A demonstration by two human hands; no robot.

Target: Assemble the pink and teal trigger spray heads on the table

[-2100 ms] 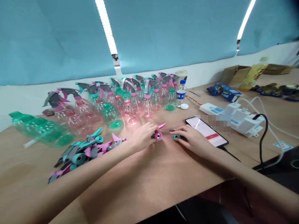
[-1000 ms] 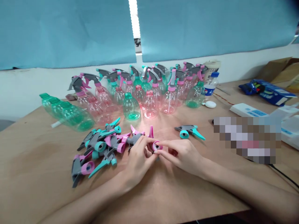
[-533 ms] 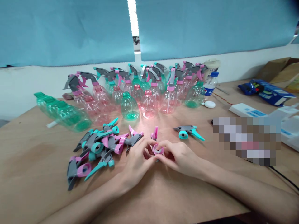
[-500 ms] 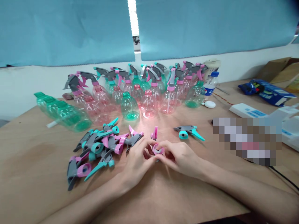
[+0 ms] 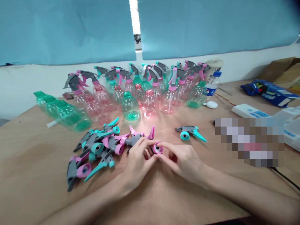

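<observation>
Over the tabletop [image 5: 161, 197], your left hand [image 5: 138, 158] has its grip closed on the pink spray head [image 5: 157, 147], and your right hand [image 5: 186, 158] pinches its collar [image 5: 154, 149]. This plastic should be light, stiff, a little slippery; hold it by the collar. In the standing bottles [image 5: 150, 105] no liquid is visible; one pink bottle [image 5: 173, 104] has a thin tube [image 5: 169, 105] inside.

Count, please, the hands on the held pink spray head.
2: the left hand, at the left of the spray head, and the right hand, with fingers on its pink collar. No other hand shows.
</observation>
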